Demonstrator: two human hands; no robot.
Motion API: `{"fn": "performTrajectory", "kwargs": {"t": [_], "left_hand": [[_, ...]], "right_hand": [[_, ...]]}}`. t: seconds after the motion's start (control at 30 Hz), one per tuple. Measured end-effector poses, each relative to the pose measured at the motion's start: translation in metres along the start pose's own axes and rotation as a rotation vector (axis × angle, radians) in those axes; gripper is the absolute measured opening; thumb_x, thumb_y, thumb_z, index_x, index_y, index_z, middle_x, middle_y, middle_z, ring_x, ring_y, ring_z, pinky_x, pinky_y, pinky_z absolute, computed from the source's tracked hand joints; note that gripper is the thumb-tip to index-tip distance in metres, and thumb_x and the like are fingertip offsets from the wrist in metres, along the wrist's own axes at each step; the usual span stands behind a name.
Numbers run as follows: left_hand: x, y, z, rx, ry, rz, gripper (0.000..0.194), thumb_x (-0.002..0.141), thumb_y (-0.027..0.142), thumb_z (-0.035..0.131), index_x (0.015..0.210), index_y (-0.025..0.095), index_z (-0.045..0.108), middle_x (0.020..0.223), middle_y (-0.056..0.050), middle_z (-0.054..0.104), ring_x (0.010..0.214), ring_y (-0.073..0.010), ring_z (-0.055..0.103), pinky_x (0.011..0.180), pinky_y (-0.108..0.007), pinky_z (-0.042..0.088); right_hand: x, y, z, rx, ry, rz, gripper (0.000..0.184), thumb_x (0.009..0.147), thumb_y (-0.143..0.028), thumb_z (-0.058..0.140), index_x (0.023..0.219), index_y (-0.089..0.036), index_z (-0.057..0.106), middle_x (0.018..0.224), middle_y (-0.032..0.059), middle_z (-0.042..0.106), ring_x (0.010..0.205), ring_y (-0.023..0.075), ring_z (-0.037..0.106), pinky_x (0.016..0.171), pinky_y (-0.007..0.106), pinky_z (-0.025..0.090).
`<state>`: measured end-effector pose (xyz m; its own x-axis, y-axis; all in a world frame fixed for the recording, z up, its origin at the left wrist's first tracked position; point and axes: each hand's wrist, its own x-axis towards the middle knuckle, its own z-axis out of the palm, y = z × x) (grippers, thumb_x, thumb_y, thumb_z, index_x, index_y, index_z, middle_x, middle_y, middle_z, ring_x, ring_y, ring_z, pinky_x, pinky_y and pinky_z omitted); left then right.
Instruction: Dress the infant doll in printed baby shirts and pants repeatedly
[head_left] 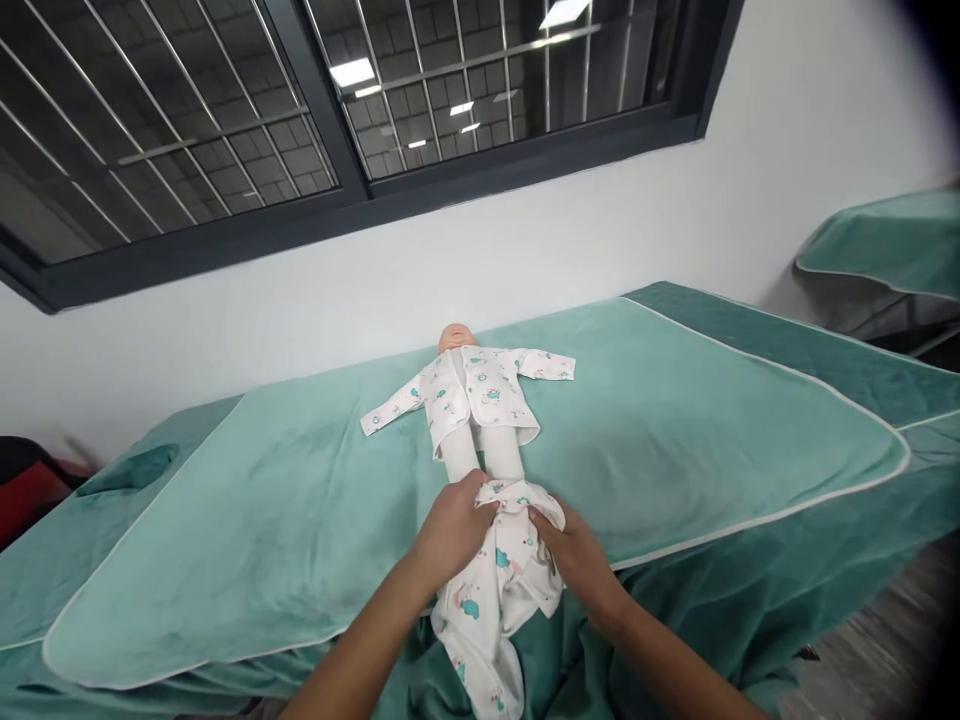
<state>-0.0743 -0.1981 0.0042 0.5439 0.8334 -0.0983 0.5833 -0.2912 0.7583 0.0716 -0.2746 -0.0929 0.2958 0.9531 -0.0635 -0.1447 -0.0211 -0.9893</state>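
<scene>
A baby doll lies on its back, head toward the wall, arms spread. It wears a white patterned jacket, its front parted at the bottom, and its pale legs stretch toward me. My left hand grips the left side of the waistband of white patterned baby pants. On the other side of the waistband, my right hand is closed on the cloth. The pants are bunched around the doll's lower legs, and their legs hang over the near edge. The doll's feet are hidden in the cloth.
A light green mat with white piping covers the table, over a darker green cloth. Behind stands a white wall with a dark-framed barred window. A red and black object sits at far left. Another green-covered surface is at right.
</scene>
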Motion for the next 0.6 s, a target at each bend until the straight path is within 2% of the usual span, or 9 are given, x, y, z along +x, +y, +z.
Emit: {"fn": "performTrajectory", "kwargs": {"t": [0.1, 0.2, 0.23, 0.3, 0.37, 0.5, 0.57, 0.6], "left_hand": [[-0.005, 0.007, -0.006, -0.347, -0.13, -0.103, 0.024, 0.083, 0.043, 0.058, 0.096, 0.022, 0.061, 0.093, -0.003, 0.064, 0.088, -0.022, 0.058, 0.075, -0.03, 0.043], [-0.006, 0.011, -0.016, -0.714, -0.318, -0.111, 0.036, 0.078, 0.039, 0.069, 0.108, 0.022, 0.061, 0.109, -0.006, 0.063, 0.101, -0.0228, 0.058, 0.085, -0.03, 0.044], [-0.004, 0.011, -0.02, -0.758, -0.356, -0.099, 0.039, 0.074, 0.035, 0.073, 0.109, 0.021, 0.061, 0.111, -0.006, 0.063, 0.102, -0.023, 0.058, 0.087, -0.03, 0.044], [0.005, 0.011, -0.028, -0.725, -0.354, -0.087, 0.039, 0.07, 0.029, 0.076, 0.105, 0.02, 0.062, 0.108, -0.006, 0.063, 0.1, -0.0221, 0.058, 0.085, -0.029, 0.043], [0.02, 0.011, -0.035, -0.593, -0.261, -0.076, 0.03, 0.07, 0.028, 0.074, 0.096, 0.019, 0.063, 0.099, -0.003, 0.063, 0.092, -0.0196, 0.058, 0.079, -0.027, 0.043], [0.055, 0.017, -0.04, -0.321, 0.071, -0.004, 0.016, 0.072, 0.028, 0.066, 0.084, 0.019, 0.06, 0.084, 0.001, 0.061, 0.08, -0.0169, 0.055, 0.072, -0.026, 0.04], [0.066, 0.024, -0.038, -0.308, 0.217, 0.018, 0.015, 0.072, 0.026, 0.064, 0.084, 0.019, 0.06, 0.085, 0.001, 0.061, 0.082, -0.0173, 0.055, 0.075, -0.027, 0.04], [0.069, 0.029, -0.037, -0.34, 0.255, 0.023, 0.015, 0.073, 0.026, 0.064, 0.086, 0.019, 0.059, 0.087, 0.0, 0.061, 0.084, -0.0174, 0.056, 0.076, -0.027, 0.041]], "right_hand": [[0.004, -0.012, 0.005, 0.169, -0.027, 0.06, 0.034, 0.086, -0.05, 0.051, 0.108, -0.026, 0.058, 0.1, 0.0068, 0.067, 0.089, 0.0284, 0.062, 0.074, 0.038, 0.049], [0.018, -0.021, 0.005, 0.208, 0.001, -0.023, 0.022, 0.085, -0.044, 0.053, 0.097, -0.026, 0.057, 0.092, 0.0055, 0.064, 0.083, 0.0257, 0.06, 0.072, 0.036, 0.05], [0.025, -0.022, 0.006, 0.197, 0.033, -0.057, 0.018, 0.084, -0.041, 0.054, 0.092, -0.026, 0.056, 0.089, 0.0044, 0.062, 0.081, 0.0245, 0.059, 0.071, 0.035, 0.049], [0.04, -0.023, 0.008, 0.16, 0.107, -0.112, 0.013, 0.082, -0.038, 0.053, 0.088, -0.025, 0.053, 0.085, 0.0031, 0.059, 0.08, 0.0232, 0.057, 0.07, 0.034, 0.048], [0.054, -0.022, 0.013, 0.139, 0.164, -0.14, 0.015, 0.082, -0.037, 0.051, 0.09, -0.025, 0.052, 0.087, 0.0031, 0.059, 0.081, 0.0229, 0.057, 0.071, 0.033, 0.048], [0.077, -0.023, 0.023, 0.136, 0.224, -0.179, 0.022, 0.083, -0.04, 0.047, 0.095, -0.023, 0.053, 0.094, 0.0032, 0.062, 0.086, 0.022, 0.057, 0.074, 0.032, 0.047], [0.087, -0.026, 0.026, 0.114, 0.254, -0.219, 0.022, 0.083, -0.04, 0.048, 0.096, -0.023, 0.055, 0.097, 0.0027, 0.063, 0.089, 0.021, 0.057, 0.077, 0.032, 0.047], [0.092, -0.028, 0.026, 0.11, 0.264, -0.239, 0.022, 0.083, -0.039, 0.048, 0.097, -0.023, 0.055, 0.1, 0.0027, 0.064, 0.091, 0.0205, 0.057, 0.079, 0.031, 0.046]]}}
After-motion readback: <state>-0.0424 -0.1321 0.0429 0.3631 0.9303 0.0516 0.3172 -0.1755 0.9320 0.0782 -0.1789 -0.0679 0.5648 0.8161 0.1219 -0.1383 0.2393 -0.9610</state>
